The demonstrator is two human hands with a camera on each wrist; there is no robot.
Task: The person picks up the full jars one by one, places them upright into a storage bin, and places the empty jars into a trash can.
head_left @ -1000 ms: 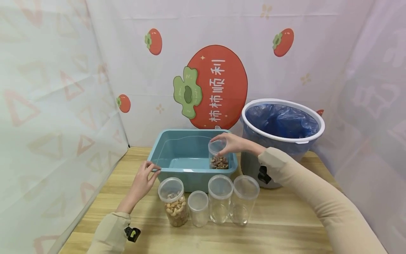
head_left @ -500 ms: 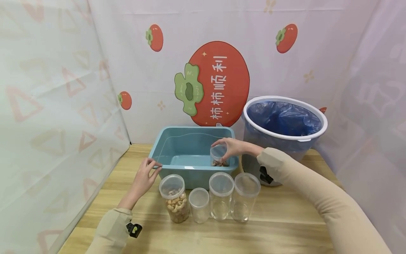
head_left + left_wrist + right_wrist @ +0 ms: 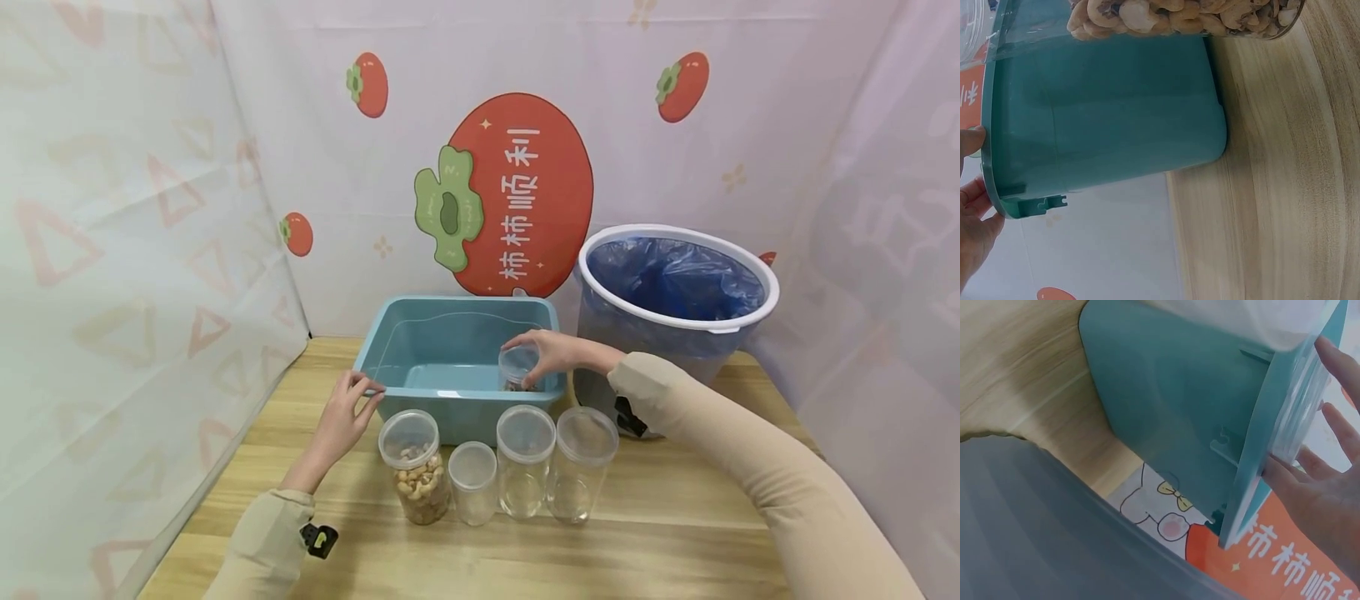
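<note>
Right hand (image 3: 553, 351) grips a clear, cylindrical jar (image 3: 516, 367), brown pieces (image 3: 513, 387) low inside; left hand (image 3: 347, 413) pinches the rim of a blue tub (image 3: 457, 419).

The right fingers (image 3: 522, 337) are sinking lower into the tub (image 3: 474, 419) with their jar (image 3: 516, 363), whose nuts (image 3: 514, 386), plainly showing a second ago, are now mostly disappearing behind the near rim (image 3: 420, 393). The head view is tilting slightly downward.

Lt wood-grain table (image 3: 600, 554), white back sheet (image 3: 322, 150) behind. Has big red persimmon print (image 3: 566, 192) w/ white Chinese chars (image 3: 519, 192), sm. persimmons (image 3: 374, 86) around. L sheet (image 3: 112, 367) shows faded triangles (image 3: 206, 331); R sheet (image 3: 847, 317) is pale, lilac-ish.
</note>
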